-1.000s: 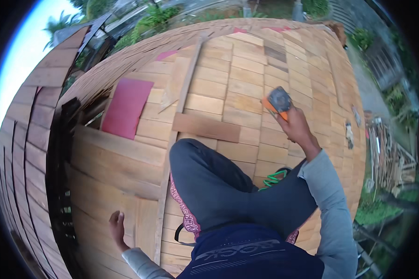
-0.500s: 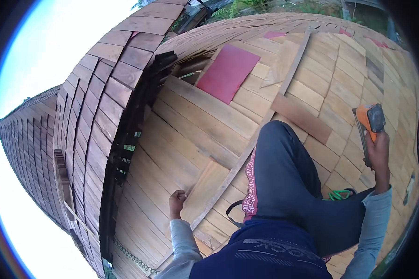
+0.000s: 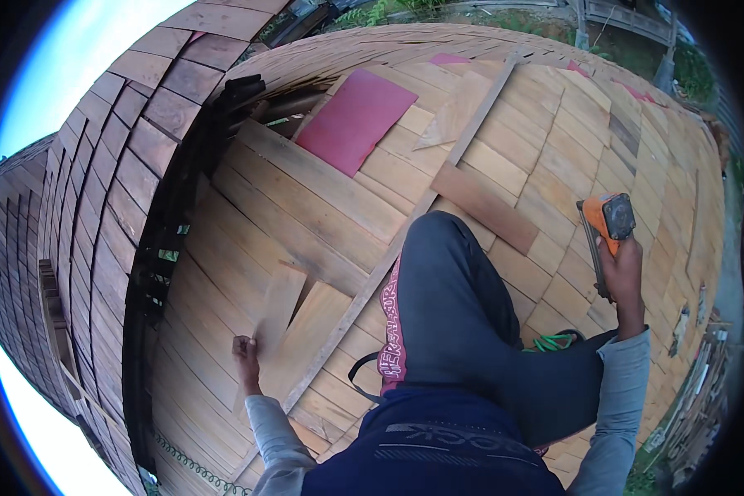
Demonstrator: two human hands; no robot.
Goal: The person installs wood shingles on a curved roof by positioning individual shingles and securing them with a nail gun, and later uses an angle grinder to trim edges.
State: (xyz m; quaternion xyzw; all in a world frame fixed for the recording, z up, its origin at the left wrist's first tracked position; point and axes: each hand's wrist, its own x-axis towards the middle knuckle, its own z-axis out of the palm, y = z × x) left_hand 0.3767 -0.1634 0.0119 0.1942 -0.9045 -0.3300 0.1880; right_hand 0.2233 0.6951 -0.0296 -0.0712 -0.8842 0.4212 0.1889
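Note:
My left hand (image 3: 245, 350) is closed at the lower left edge of a loose wooden shingle (image 3: 278, 299), pinching it as far as the small view of the fingers shows. A dark gap separates this piece from another shingle (image 3: 316, 326) beside it, which lies against a long wooden batten (image 3: 405, 236). Raised on the right, my right hand (image 3: 622, 269) grips an orange and black nail gun (image 3: 610, 217), held off the roof surface. Between my hands, near my bent knee, a reddish-brown shingle (image 3: 486, 207) lies across the paler ones.
A red sheet (image 3: 357, 121) lies on the shingles ahead. To the left runs a dark open gap (image 3: 161, 256) beside a steep, darker shingled roof (image 3: 136, 190). A green coiled hose (image 3: 198, 473) sits at lower left. Stacked wood (image 3: 703, 397) stands beyond the right edge.
My left hand has moved left with a shingle, which now shows apart from the one beside it. The nail gun stays raised in my right hand. The whole view has shifted.

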